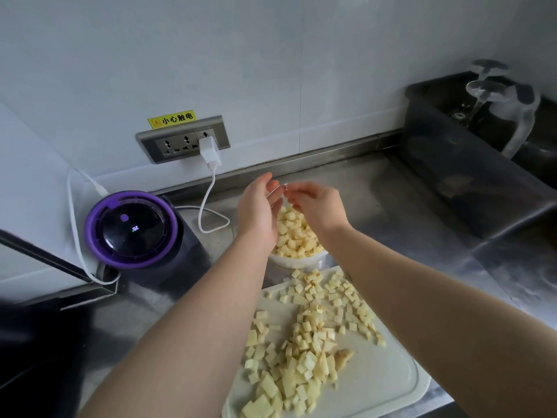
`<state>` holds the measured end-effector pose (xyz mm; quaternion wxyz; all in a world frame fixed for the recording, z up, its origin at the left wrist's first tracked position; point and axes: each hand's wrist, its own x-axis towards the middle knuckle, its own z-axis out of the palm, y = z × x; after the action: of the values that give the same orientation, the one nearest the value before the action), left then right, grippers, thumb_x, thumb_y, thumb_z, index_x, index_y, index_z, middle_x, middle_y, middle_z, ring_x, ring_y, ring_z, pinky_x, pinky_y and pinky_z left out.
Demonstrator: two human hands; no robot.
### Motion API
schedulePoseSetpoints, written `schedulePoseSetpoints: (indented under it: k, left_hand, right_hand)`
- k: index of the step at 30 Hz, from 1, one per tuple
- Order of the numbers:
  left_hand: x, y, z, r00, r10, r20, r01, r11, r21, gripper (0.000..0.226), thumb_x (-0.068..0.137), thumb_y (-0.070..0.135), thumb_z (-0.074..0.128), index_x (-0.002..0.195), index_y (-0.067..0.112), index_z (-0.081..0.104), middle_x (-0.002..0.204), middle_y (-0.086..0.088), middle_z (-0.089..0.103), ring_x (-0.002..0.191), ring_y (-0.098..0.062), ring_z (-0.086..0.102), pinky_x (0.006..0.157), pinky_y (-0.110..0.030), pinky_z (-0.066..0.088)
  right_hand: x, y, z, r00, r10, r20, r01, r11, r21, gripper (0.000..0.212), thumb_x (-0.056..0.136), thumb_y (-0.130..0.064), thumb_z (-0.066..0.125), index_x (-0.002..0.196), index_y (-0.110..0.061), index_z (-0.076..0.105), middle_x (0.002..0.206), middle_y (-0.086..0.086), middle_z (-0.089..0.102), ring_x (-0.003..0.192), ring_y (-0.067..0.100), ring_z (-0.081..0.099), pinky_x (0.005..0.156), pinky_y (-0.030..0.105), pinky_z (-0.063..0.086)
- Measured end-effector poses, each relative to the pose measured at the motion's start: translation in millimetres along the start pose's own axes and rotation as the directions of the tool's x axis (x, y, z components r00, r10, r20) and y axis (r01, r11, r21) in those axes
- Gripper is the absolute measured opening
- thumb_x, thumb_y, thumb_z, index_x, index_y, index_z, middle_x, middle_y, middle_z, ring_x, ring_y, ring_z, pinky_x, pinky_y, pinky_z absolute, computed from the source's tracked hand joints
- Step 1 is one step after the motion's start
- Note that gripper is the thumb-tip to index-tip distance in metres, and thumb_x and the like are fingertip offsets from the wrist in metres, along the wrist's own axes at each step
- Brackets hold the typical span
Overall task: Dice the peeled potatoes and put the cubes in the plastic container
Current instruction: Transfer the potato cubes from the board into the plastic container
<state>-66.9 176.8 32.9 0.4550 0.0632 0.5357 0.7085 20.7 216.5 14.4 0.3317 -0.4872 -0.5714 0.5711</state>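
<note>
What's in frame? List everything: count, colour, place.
potato cubes: many, pale yellow, scattered on the board and heaped in the container
container: one, clear plastic, just behind the board
cutting board: one, white, near right on the counter
counter: one, steel, under everything
round device: one, black dome with purple ring, left on the counter
socket panel: one, grey, on the wall
charger: one, white, plugged into the panel
cable: white, hanging from the charger
warning label: one, yellow, above the panel
dark tub: one, far right
left hand: open, over the container
right hand: open, over the container
</note>
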Motion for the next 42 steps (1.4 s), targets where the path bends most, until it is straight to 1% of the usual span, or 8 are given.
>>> schedulePoseSetpoints:
  k: [4, 9, 12, 14, 17, 21, 31, 42]
  left_hand:
    - [-16, -7, -17, 0.915, 0.253, 0.316, -0.389, 0.766, 0.512, 0.028, 0.099, 0.007, 0.045, 0.115, 0.021, 0.064, 0.112, 0.009, 0.064, 0.109, -0.006, 0.060, 0.098, -0.025, 0.047]
    - [-37, -17, -29, 0.836, 0.094, 0.540, -0.497, 0.544, 0.675, 0.032, 0.098, 0.007, 0.046, 0.118, 0.019, 0.068, 0.116, 0.009, 0.067, 0.099, 0.003, 0.059, 0.087, -0.002, 0.041]
    - [-47, -11, -40, 0.851, 0.165, 0.498, -0.505, 0.511, 0.695, 0.027, 0.098, 0.010, 0.048, 0.113, 0.020, 0.068, 0.114, 0.011, 0.067, 0.098, 0.008, 0.059, 0.088, -0.005, 0.044]
    - [-58, -12, -55, 0.836, 0.141, 0.530, -0.535, 0.425, 0.730, 0.026, 0.098, 0.011, 0.048, 0.113, 0.022, 0.067, 0.109, 0.015, 0.066, 0.099, 0.006, 0.059, 0.087, -0.008, 0.045]
    - [-78, -32, -92, 0.853, 0.055, 0.519, -0.519, 0.196, 0.832, 0.024, 0.097, 0.014, 0.050, 0.111, 0.022, 0.067, 0.106, 0.013, 0.066, 0.098, -0.004, 0.062, 0.085, -0.020, 0.049]
    - [-83, -63, -120, 0.920, -0.004, 0.392, -0.391, -0.094, 0.916, 0.041, 0.099, 0.026, 0.047, 0.139, 0.017, 0.047, 0.144, -0.001, 0.044, 0.126, -0.020, 0.048, 0.101, -0.032, 0.039]
    - [-69, -101, -106, 0.858, -0.081, 0.507, -0.511, -0.048, 0.858, 0.058, 0.100, 0.036, 0.040, 0.151, 0.013, 0.025, 0.158, -0.001, 0.022, 0.144, -0.022, 0.023, 0.119, -0.038, 0.018]
    - [-77, -86, -132, 0.778, 0.054, 0.626, -0.628, 0.096, 0.772, 0.028, 0.096, 0.015, 0.053, 0.119, 0.017, 0.068, 0.121, 0.008, 0.062, 0.107, -0.010, 0.060, 0.092, -0.024, 0.047]
  right_hand:
    - [0, -3, -2, 0.929, 0.357, 0.092, -0.320, 0.655, 0.684, 0.020, 0.102, -0.008, 0.041, 0.100, -0.006, 0.061, 0.095, 0.013, 0.068, 0.090, 0.026, 0.064, 0.077, 0.033, 0.053]
    - [-7, -19, -14, 0.924, 0.364, 0.116, -0.314, 0.551, 0.773, 0.029, 0.106, -0.020, 0.033, 0.111, -0.005, 0.057, 0.102, 0.012, 0.068, 0.100, 0.025, 0.063, 0.088, 0.036, 0.048]
    - [-21, -23, -33, 0.971, 0.239, -0.012, -0.205, 0.855, 0.477, 0.023, 0.104, -0.014, 0.038, 0.113, -0.004, 0.057, 0.099, 0.008, 0.068, 0.091, 0.020, 0.064, 0.092, 0.034, 0.050]
    - [-35, -9, -57, 0.987, 0.143, -0.075, -0.148, 0.987, -0.061, 0.022, 0.100, -0.012, 0.046, 0.110, -0.004, 0.063, 0.098, 0.010, 0.070, 0.083, 0.019, 0.065, 0.086, 0.033, 0.053]
    - [-66, 30, -94, 0.993, 0.114, -0.027, -0.097, 0.675, -0.732, 0.024, 0.094, -0.012, 0.049, 0.104, -0.006, 0.069, 0.104, 0.012, 0.070, 0.090, 0.028, 0.064, 0.086, 0.040, 0.054]
    - [-116, 67, -117, 0.984, 0.179, 0.004, -0.077, 0.440, -0.895, 0.039, 0.092, -0.012, 0.044, 0.124, -0.024, 0.062, 0.126, 0.005, 0.059, 0.100, 0.024, 0.056, 0.086, 0.036, 0.051]
    - [-109, 85, -67, 0.937, 0.123, 0.326, 0.245, 0.435, -0.867, 0.060, 0.101, -0.017, 0.035, 0.155, -0.012, 0.010, 0.163, 0.004, 0.004, 0.150, 0.018, -0.001, 0.119, 0.030, -0.001]
    - [-111, 68, -54, 0.949, -0.041, 0.312, 0.278, 0.574, -0.770, 0.041, 0.093, -0.010, 0.047, 0.132, -0.017, 0.058, 0.133, 0.001, 0.057, 0.123, 0.020, 0.052, 0.100, 0.034, 0.044]
